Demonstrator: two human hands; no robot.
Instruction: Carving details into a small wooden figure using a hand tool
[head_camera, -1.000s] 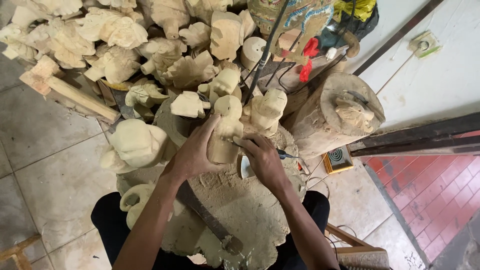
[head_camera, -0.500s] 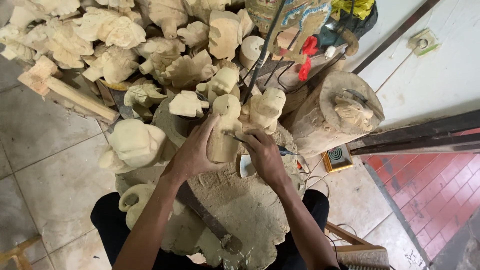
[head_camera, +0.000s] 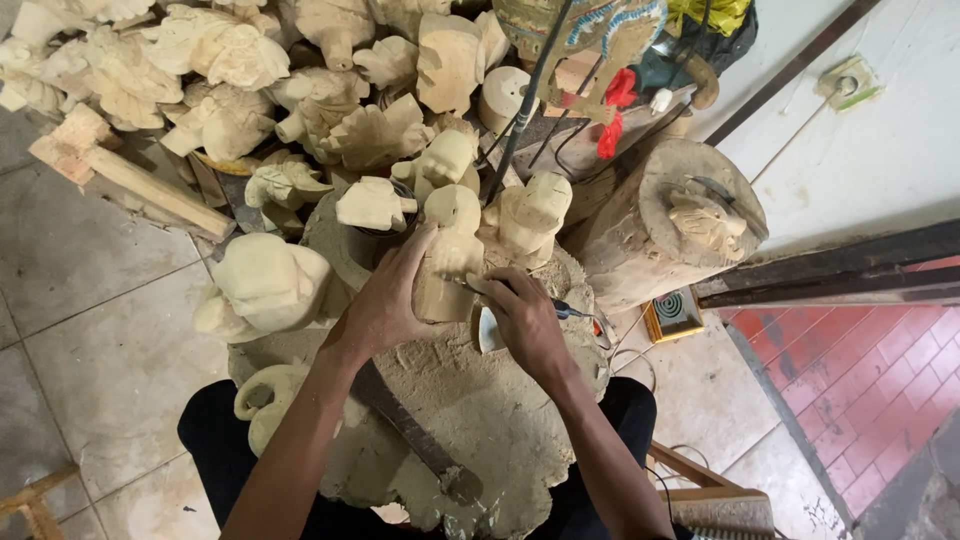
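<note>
A pale wooden figure (head_camera: 450, 240) stands upright on a round, sawdust-covered chopping block (head_camera: 470, 400) in front of me. My left hand (head_camera: 385, 305) wraps around the figure's left side and holds it steady. My right hand (head_camera: 525, 320) grips a slim carving tool (head_camera: 565, 310) whose thin tip touches the figure's lower right side. A white tool part shows under my right palm.
Several unfinished carved wooden figures (head_camera: 260, 285) lie piled on the tiled floor at the left and back. A thick log with a carving on top (head_camera: 690, 220) stands to the right. A dark blade (head_camera: 410, 435) lies on the block. Cables hang behind.
Both hands and the figure stay in nearly the same place; my right hand shifts only slightly along the figure's lower side.
</note>
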